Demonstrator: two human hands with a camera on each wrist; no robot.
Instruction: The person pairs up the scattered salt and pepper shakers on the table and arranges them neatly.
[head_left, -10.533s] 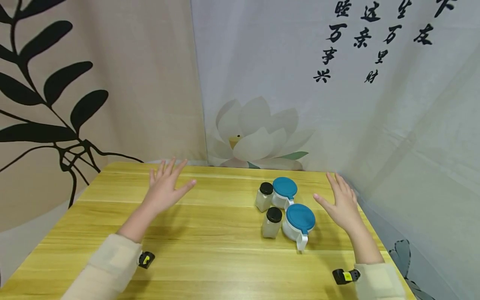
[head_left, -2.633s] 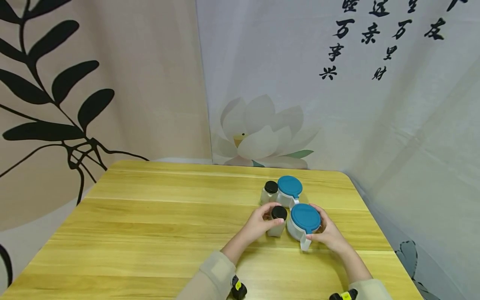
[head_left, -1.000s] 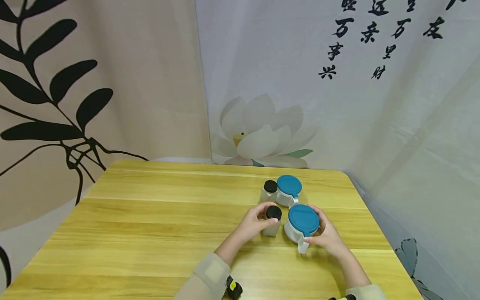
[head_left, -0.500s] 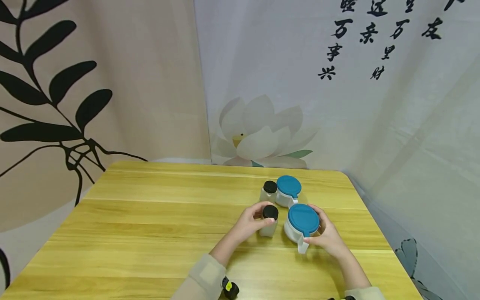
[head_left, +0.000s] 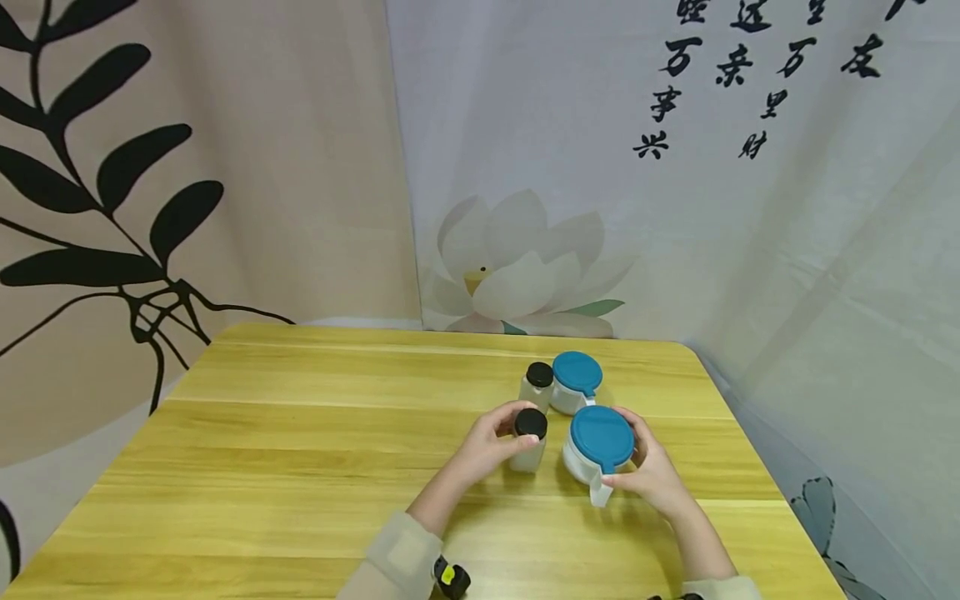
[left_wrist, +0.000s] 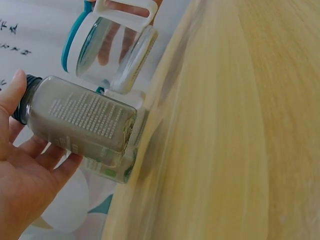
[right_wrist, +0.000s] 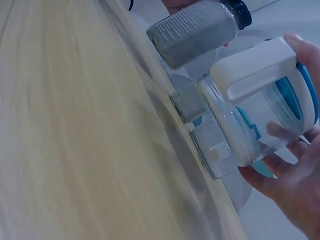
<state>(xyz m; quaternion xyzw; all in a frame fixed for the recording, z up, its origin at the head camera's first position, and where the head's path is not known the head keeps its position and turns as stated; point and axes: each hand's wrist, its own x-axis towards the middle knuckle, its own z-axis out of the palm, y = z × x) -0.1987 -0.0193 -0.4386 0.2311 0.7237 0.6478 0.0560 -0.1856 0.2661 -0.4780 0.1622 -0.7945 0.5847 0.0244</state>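
Near bottle point(left_wrist: 82, 115): clear, square-sided, blk cap, small print on its side; held by L hand point(head_left: 483, 446), R of ctr over the table point(head_left: 300, 458), approx upright; on wrist cams I see its base looking just off the surface.
L hand: fingers partly curled round the near bottle, thumb on front of cap, other fingertips behind.
Near jug point(head_left: 602, 437): clear body, blue lid on, white handle twd the person; to the R of the near bottle, near but apart; base also looks off the table to me.
R hand point(head_left: 651, 471): wide grip on the near jug, thumb at handle, fingers round the far side.
Behind: far bottle point(head_left: 536, 390), blk cap, & far jug point(head_left: 577, 375), blue lid, stand side by side; can't tell if they touch.
Backdrop: pale cloth w/ lotus print point(head_left: 525, 275), dark leaf print point(head_left: 142, 162) at L, blk characters point(head_left: 731, 65) upper R.
Cuffs: light sleeves point(head_left: 401, 550); I see a blk wrist unit point(head_left: 452, 577) w/ yellow patch at L.
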